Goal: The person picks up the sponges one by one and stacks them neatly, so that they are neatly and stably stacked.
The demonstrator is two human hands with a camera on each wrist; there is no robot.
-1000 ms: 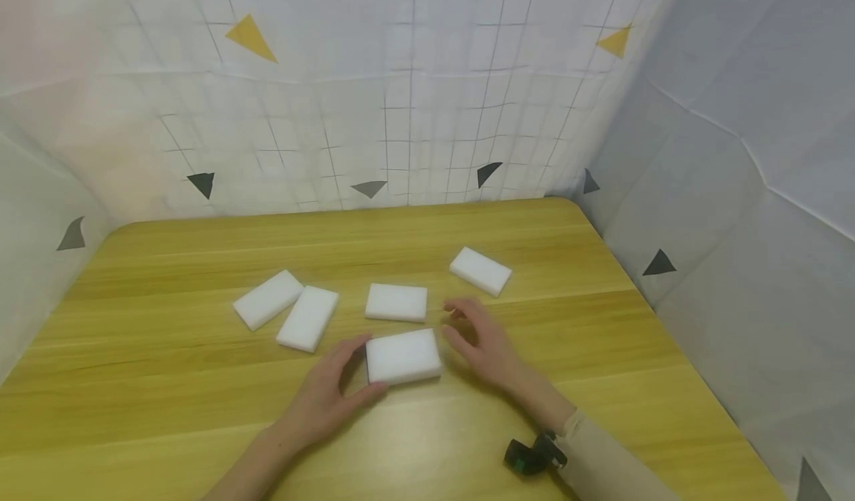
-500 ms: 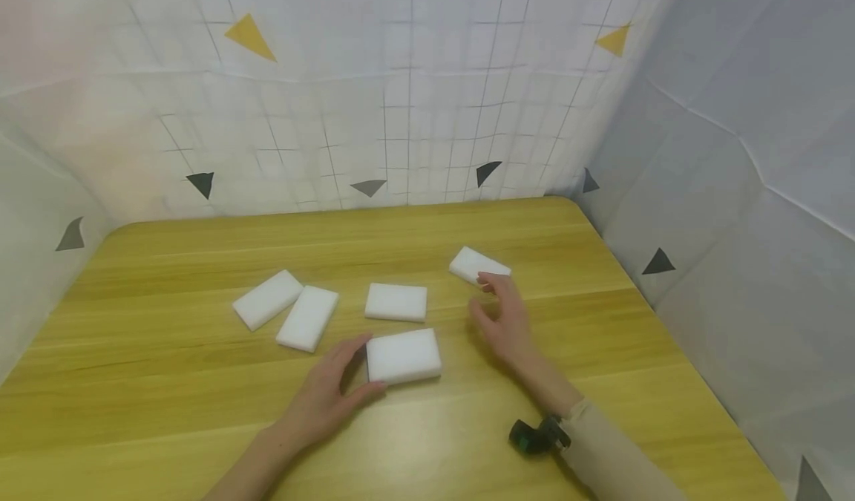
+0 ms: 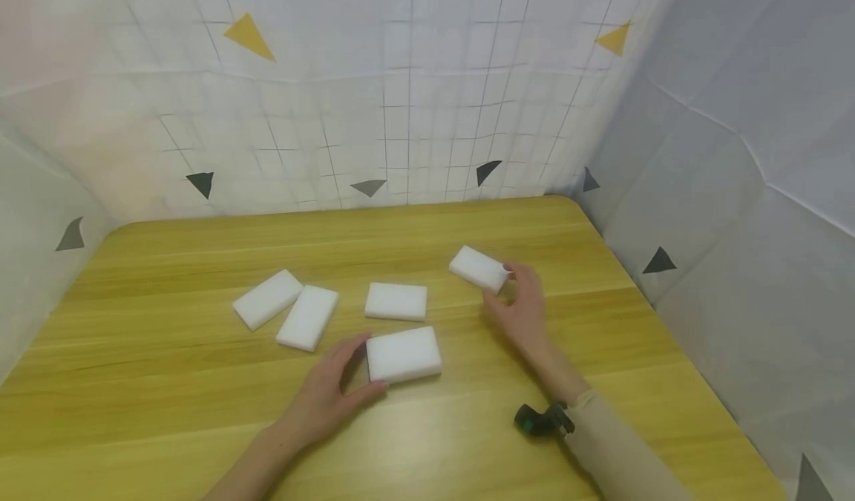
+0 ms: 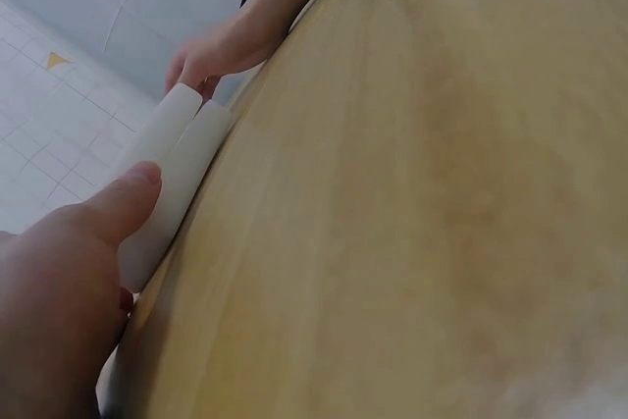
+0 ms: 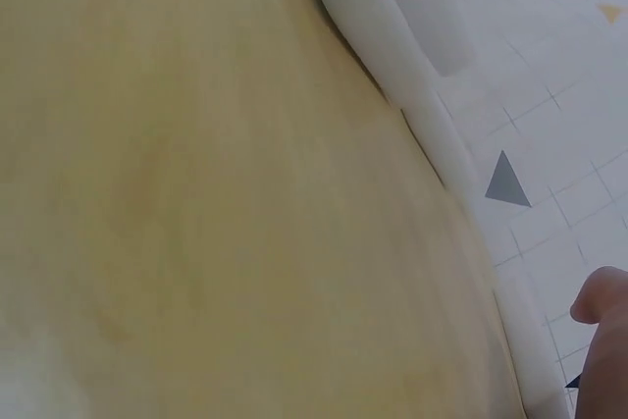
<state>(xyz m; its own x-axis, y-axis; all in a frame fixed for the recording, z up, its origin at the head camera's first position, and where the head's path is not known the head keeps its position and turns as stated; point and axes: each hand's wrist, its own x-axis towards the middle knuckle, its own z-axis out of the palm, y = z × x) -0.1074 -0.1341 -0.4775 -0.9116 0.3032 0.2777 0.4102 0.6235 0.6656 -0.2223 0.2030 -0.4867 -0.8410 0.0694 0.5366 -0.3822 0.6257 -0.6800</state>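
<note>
Clock positions refer to the head view, centred on the near block, with the table's [image 3: 167,397] far edge at 12 o'clock. The near block [image 3: 404,354], white, shows two stacked layers in the left wrist view. The left hand [image 3: 320,401] grasps its 9 o'clock end between thumb and fingers. The far-right block [image 3: 474,266] lies between 1 and 2 o'clock. The right hand [image 3: 524,314] brackets its right end with thumb and finger; whether the grip is tightened cannot be told. The centre block [image 3: 396,301] lies at 12 o'clock, just beyond. At 10 o'clock lie the inner block [image 3: 307,318] and the outer block [image 3: 267,299], corner to corner. A black device [image 3: 534,420] sits at 4 o'clock, by the right sleeve [image 3: 617,445]. Printed grid lines and triangles mark the backdrop [image 3: 334,48].
</note>
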